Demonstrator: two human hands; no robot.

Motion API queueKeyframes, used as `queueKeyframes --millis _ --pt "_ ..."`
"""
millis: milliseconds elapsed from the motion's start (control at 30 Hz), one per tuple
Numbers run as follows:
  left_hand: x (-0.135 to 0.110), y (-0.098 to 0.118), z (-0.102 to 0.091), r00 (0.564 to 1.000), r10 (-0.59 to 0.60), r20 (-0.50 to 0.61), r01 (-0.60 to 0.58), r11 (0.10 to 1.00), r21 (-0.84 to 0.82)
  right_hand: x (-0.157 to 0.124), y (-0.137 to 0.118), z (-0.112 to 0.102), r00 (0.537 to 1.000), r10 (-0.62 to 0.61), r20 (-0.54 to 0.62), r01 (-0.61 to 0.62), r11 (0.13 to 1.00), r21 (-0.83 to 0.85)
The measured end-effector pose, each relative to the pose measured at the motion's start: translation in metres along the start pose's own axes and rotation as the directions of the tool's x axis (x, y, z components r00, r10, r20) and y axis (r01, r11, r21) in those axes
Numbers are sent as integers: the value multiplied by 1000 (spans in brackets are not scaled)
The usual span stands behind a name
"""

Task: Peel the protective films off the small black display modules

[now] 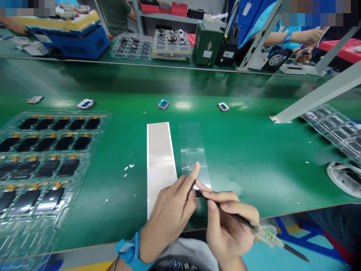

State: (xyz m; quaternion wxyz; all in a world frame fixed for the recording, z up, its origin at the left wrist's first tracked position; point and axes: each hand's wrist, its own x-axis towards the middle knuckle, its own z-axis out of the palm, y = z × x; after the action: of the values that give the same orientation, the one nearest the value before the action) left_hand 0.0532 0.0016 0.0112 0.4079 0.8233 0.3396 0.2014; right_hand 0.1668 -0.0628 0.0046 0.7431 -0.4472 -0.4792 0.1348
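My left hand (169, 214) rests at the near edge of the green table, its index finger stretched onto a clear film strip (193, 148). A blue wrist strap (130, 251) is on that wrist. My right hand (229, 222) pinches black tweezers (254, 227), whose tip meets the near end of the clear strip beside my left fingers. A white strip (159, 158) lies flat just left of the clear one. Whatever sits between the tweezer tip and my left fingers is too small to make out.
A clear tray (96, 150) of black screen parts fills the left. Three small pink and blue frames (163, 104) lie across the middle. More trays (335, 128) and a round part (342, 177) sit right. A grey post (316, 98) slants there. Other people work beyond the bench.
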Motion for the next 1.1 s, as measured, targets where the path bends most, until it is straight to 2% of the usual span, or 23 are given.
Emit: queueKeyframes --millis 500,633,700,767,833,867,933,1000,1100 --pt "4 2 0 1000 -15 17 16 1000 -22 0 -1 0 1000 24 16 -24 1000 12" --pt "-6 10 -7 999 25 -27 -25 1000 19 7 -1 -4 996 53 -65 -51 998 44" --pt "-13 20 -23 998 11 -63 -6 997 79 17 2 -12 991 27 -134 -23 999 32" --pt "-12 28 -50 990 -24 -136 46 986 161 29 8 -21 982 -37 -184 35 999 -17" --pt "6 29 -87 963 -43 -266 115 959 261 39 16 -28 977 -71 -199 58 996 -66" --pt "21 24 -107 934 -17 -358 138 939 314 42 20 -30 979 -61 -195 47 996 -74" --pt "60 2 -145 908 -32 -418 211 896 391 44 25 -33 986 -19 -166 8 998 -64" --pt "103 -31 -173 919 -141 -369 302 853 425 42 27 -33 992 10 -130 -16 999 -48" --pt "156 -78 -193 927 -212 -309 338 832 441 40 25 -31 996 6 -92 -11 998 -61"
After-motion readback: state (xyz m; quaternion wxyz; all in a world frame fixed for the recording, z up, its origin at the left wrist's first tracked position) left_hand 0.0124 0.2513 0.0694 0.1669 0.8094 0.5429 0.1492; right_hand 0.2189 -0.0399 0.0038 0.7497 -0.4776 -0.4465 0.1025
